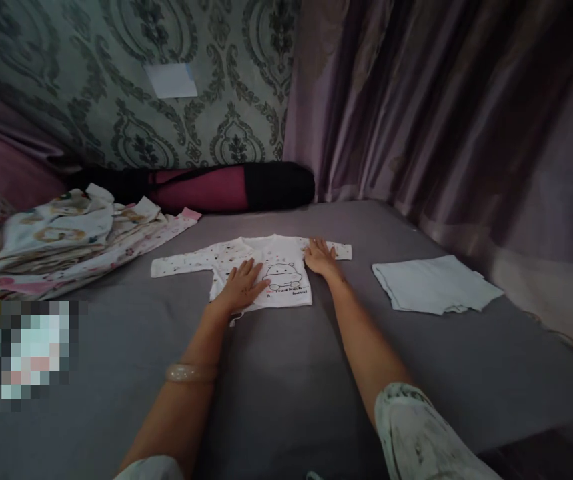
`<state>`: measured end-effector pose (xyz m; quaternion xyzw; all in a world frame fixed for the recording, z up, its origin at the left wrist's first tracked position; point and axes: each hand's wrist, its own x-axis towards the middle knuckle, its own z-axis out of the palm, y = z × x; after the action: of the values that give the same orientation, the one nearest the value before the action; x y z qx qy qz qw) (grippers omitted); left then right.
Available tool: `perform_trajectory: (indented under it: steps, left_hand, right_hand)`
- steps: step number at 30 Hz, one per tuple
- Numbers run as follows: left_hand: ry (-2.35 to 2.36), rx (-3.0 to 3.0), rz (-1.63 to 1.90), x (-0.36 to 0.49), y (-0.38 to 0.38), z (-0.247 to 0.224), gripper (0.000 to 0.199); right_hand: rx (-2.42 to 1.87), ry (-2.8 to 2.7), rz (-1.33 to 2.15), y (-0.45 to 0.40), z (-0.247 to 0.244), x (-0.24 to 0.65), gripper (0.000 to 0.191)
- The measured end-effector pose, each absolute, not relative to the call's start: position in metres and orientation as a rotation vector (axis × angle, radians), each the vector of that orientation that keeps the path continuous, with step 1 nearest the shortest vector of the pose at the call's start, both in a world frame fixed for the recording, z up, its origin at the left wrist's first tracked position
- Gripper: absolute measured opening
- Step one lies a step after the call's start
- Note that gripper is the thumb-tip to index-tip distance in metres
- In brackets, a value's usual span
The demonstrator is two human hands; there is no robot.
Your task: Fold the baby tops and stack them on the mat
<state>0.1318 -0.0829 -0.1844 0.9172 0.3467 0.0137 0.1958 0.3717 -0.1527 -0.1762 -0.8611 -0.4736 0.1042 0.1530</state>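
A small white baby shirt (pixel 261 250) lies spread out on the grey bed sheet (pixel 286 373), its sleeves stretched to both sides. It has a cartoon animal with lettering on the front and tiny prints on the sleeves. My left hand (pixel 240 287) rests flat on the lower left of the front, fingers apart. Flat on the shirt near the base of the right-hand sleeve is my right hand (pixel 321 257), its fingers spread. A short tie pokes out below the hem by my left wrist.
To the right lies a folded pale cloth (pixel 436 285). A heap of printed baby clothes (pixel 76 233) sits at the left. Along the patterned wall runs a long black and dark-pink roll (pixel 201 189). Purple curtains (pixel 366 100) hang on the right. A blurred patch covers something at lower left.
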Motion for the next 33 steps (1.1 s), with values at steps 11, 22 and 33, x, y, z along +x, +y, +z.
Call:
perform_trajectory:
  steps: [11, 22, 33]
  left_hand:
    - [1.067, 2.631, -0.211, 0.151, -0.07, -0.146, 0.045]
    - [0.791, 2.697, 0.139, 0.227, -0.04, -0.157, 0.028]
    - [0.695, 2.71, 0.204, 0.267, -0.03, -0.188, 0.056]
  right_hand:
    - [-2.57, -0.724, -0.068, -0.183, -0.177, 0.433, 0.042]
    - [-2.534, -0.548, -0.203, -0.182, -0.196, 0.432, 0.052]
    - [-2.398, -0.551, 0.102, -0.175, -0.186, 0.452, 0.031]
